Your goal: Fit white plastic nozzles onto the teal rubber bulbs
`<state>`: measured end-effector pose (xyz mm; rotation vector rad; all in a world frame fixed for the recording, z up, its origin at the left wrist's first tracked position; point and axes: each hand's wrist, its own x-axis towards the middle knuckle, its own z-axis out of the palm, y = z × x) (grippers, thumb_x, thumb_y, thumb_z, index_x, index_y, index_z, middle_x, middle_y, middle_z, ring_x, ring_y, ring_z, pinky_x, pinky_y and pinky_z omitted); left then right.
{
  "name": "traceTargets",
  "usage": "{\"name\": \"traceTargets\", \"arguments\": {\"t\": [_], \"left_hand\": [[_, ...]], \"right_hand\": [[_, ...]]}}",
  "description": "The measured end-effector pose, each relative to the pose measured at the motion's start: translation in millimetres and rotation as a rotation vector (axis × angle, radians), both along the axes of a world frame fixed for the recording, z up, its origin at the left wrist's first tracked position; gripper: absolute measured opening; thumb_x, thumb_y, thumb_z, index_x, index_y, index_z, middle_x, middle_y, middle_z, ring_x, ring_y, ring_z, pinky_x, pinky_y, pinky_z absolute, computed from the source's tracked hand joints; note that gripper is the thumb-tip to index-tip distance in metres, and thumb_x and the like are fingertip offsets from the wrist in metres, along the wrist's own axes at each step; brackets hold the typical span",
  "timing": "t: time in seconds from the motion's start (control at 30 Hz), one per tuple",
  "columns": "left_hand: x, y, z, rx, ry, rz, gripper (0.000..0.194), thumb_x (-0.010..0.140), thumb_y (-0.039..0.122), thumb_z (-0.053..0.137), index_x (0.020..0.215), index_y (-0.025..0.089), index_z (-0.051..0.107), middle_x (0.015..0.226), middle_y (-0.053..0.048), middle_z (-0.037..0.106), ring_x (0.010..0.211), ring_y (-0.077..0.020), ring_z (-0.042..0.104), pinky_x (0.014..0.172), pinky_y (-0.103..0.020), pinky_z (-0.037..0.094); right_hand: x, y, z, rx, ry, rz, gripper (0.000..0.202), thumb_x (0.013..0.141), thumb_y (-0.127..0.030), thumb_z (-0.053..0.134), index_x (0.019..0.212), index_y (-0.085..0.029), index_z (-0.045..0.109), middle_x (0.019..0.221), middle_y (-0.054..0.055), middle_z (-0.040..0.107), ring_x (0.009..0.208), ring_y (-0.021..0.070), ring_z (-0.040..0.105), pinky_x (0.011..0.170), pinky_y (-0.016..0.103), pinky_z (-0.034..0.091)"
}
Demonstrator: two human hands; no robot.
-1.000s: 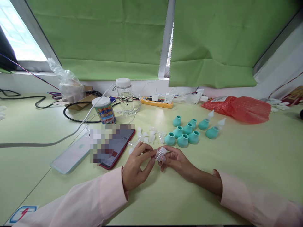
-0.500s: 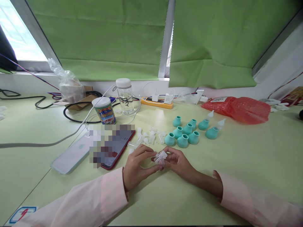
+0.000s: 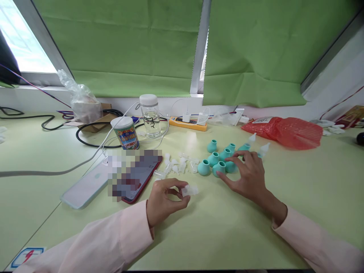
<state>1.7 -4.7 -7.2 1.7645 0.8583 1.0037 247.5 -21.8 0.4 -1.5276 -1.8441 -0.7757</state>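
Between the thumb and fingers of my left hand (image 3: 168,201) is a clear plastic tube piece (image 3: 191,190), held just above the table. My right hand (image 3: 247,174) reaches over the group of teal rubber bulbs, thumb and index finger spread. Its thumb tip is at the front bulb (image 3: 218,169); whether it touches I cannot tell. Several more open-necked bulbs (image 3: 204,167) stand beside it, some partly hidden by my fingers. Two bulbs behind the hand carry clear pointed tips (image 3: 264,149). Loose clear and white plastic parts (image 3: 182,165) lie left of the bulbs.
Left of the parts lie a red-edged phone (image 3: 142,178) and a pale phone case (image 3: 85,185). Behind stand a noodle cup (image 3: 127,134), a lidded clear bottle (image 3: 150,117) and cables. A yellow power strip (image 3: 184,124) and a red plastic bag (image 3: 295,132) are at the back.
My right hand has let go of the clear piece and moved right and away from me to the teal bulbs, its fingers spreading. The left hand keeps the piece in nearly the same place.
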Motion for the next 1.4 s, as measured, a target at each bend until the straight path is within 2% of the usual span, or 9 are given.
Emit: {"name": "traceTargets", "arguments": {"t": [0.1,0.23,0.37,0.6,0.73,0.8,1.03,1.2,1.4], "left_hand": [[0.1,1.1,-1.4,-0.064,0.014,-0.022,0.029,0.06,0.017,0.063,0.087,0.007,0.064,0.074,-0.006,0.06,0.062,-0.0127,0.057,0.059,-0.025,0.054],[-0.2,1.0,-1.4,-0.076,0.017,0.006,0.033,0.064,0.019,0.062,0.096,0.01,0.061,0.078,-0.005,0.059,0.071,-0.0139,0.057,0.063,-0.025,0.054],[-0.6,0.8,-0.5,-0.095,0.004,0.005,0.028,0.067,0.021,0.062,0.093,0.01,0.061,0.086,-0.008,0.06,0.076,-0.016,0.057,0.065,-0.027,0.052],[-0.2,-1.8,2.3,-0.291,-0.14,-0.14,0.036,0.069,0.027,0.062,0.1,0.008,0.059,0.084,-0.008,0.058,0.069,-0.0144,0.055,0.059,-0.028,0.051],[1.3,-3.6,5.0,-0.375,-0.206,-0.225,0.036,0.07,0.029,0.062,0.099,0.006,0.059,0.065,-0.003,0.059,0.057,-0.0107,0.054,0.058,-0.026,0.05],[1.9,-3.9,5.4,-0.416,-0.237,-0.237,0.037,0.07,0.03,0.063,0.098,0.006,0.06,0.06,-0.002,0.06,0.054,-0.0102,0.054,0.055,-0.026,0.049],[3.0,-3.9,4.6,-0.488,-0.271,-0.222,0.032,0.064,0.029,0.068,0.087,0.007,0.063,0.055,-0.002,0.06,0.047,-0.0109,0.055,0.05,-0.025,0.048],[4.1,-7.1,4.7,-0.451,-0.185,-0.141,0.031,0.063,0.03,0.068,0.085,0.008,0.064,0.057,0.0,0.055,0.044,-0.0079,0.05,0.045,-0.022,0.045],[4.6,-7.3,3.0,-0.452,-0.087,-0.125,0.033,0.064,0.032,0.066,0.087,0.008,0.064,0.057,0.002,0.05,0.041,-0.0055,0.045,0.039,-0.019,0.039]], "right_hand": [[-0.5,1.1,-5.9,-0.084,-0.133,-0.143,0.039,0.066,-0.053,0.055,0.078,-0.016,0.06,0.088,0.011,0.054,0.083,0.0287,0.045,0.064,0.037,0.03],[-2.8,2.9,-16.9,-0.129,-0.097,-0.154,0.038,0.068,-0.048,0.055,0.085,-0.014,0.056,0.089,0.011,0.056,0.085,0.0286,0.047,0.063,0.035,0.027],[-5.1,3.3,-21.4,-0.139,0.049,0.032,0.026,0.071,-0.036,0.056,0.087,-0.016,0.05,0.079,0.006,0.059,0.079,0.0238,0.052,0.065,0.035,0.029],[-26.5,-13.9,-9.8,0.107,0.322,0.347,0.029,0.061,-0.019,0.069,0.084,-0.02,0.051,0.082,0.005,0.057,0.083,0.0237,0.055,0.072,0.039,0.042],[-37.0,-23.2,-13.8,-0.046,0.449,0.618,0.038,0.067,-0.007,0.06,0.098,-0.021,0.042,0.111,0.013,0.05,0.103,0.026,0.05,0.078,0.041,0.044],[-39.9,-25.3,-16.5,-0.137,0.422,0.681,0.042,0.07,-0.005,0.055,0.105,-0.02,0.038,0.116,0.014,0.048,0.106,0.0256,0.048,0.079,0.042,0.044],[-47.0,-28.3,-16.1,-0.236,0.279,0.703,0.034,0.071,-0.011,0.054,0.103,-0.017,0.043,0.083,0.006,0.055,0.073,0.0186,0.051,0.063,0.035,0.045],[-48.8,-30.2,-17.9,-0.304,0.281,0.696,0.032,0.073,-0.012,0.052,0.102,-0.019,0.041,0.079,0.004,0.051,0.071,0.0168,0.05,0.057,0.029,0.044],[-51.9,-31.2,-24.8,-0.244,0.262,0.633,0.027,0.075,-0.012,0.05,0.099,-0.019,0.041,0.078,0.004,0.051,0.069,0.0152,0.052,0.051,0.024,0.042]]}}
